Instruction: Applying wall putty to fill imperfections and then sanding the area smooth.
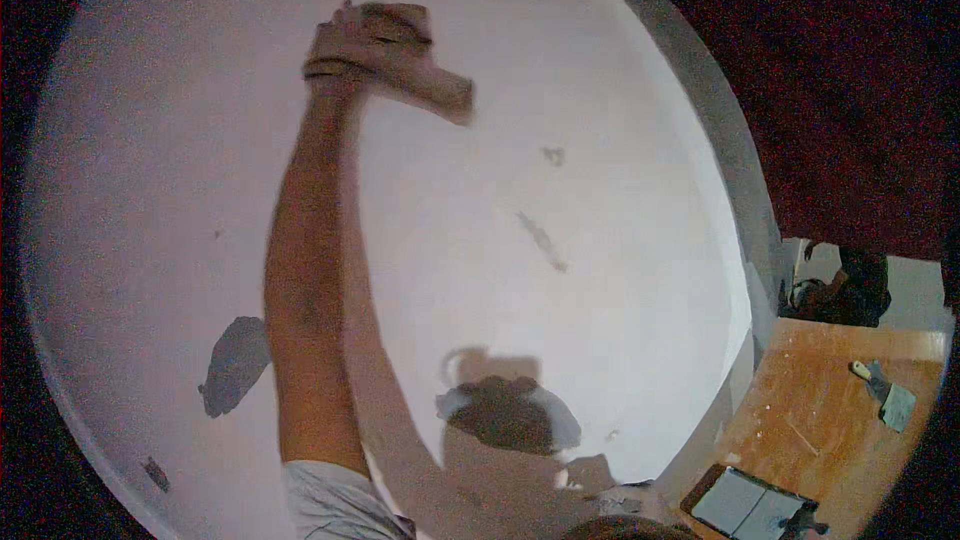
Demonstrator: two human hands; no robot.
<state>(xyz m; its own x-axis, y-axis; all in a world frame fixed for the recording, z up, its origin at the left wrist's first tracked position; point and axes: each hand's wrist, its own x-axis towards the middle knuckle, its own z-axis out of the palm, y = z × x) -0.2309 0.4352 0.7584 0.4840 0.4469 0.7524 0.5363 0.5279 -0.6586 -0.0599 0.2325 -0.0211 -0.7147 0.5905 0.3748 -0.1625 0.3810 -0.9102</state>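
Note:
My left arm reaches up across a broad white surface, with a grey sleeve (335, 500) at its lower end. At the top, my left hand (345, 50) is closed round a tan, roughly rectangular pad (398, 20) held against the white surface (560, 70). The hand is slightly blurred, and the pad's exact kind cannot be made out. Its shadow falls to the right. Grey filler-like patches (237, 365) lie beside my forearm, and small brownish marks (542, 240) show nearer the middle. My right hand cannot be identified; a dark rounded shape (635, 528) at the lower edge is unclear.
On a wooden surface (800, 400) at right lie a putty knife (885, 395) with a pale handle and a dark-rimmed flat grey tray (745, 510). Behind them sits a dark heap (860, 285). A grey strip (715, 70) borders the white surface, beside a dark red area (840, 90).

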